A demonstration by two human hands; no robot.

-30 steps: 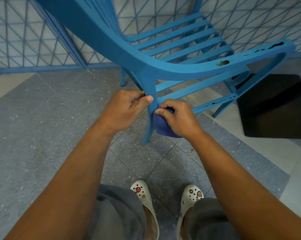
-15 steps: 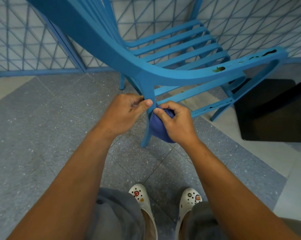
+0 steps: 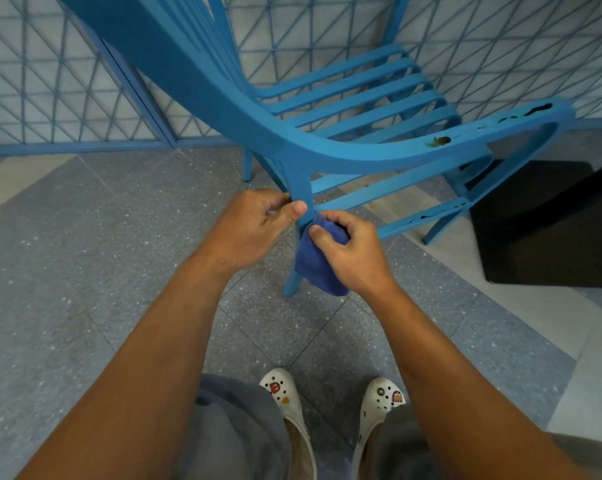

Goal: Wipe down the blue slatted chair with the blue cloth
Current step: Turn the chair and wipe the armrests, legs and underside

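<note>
left hand [image 3: 254,226] grips chair leg [image 3: 301,188]; right hand [image 3: 351,252] clutches blue cloth [image 3: 315,265] against leg.

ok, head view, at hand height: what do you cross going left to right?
Grey speckled floor tile → left hand gripping the blue chair leg → bunched dark-blue cloth → right hand holding the cloth → chipped blue lower rail → black square mat.
</note>
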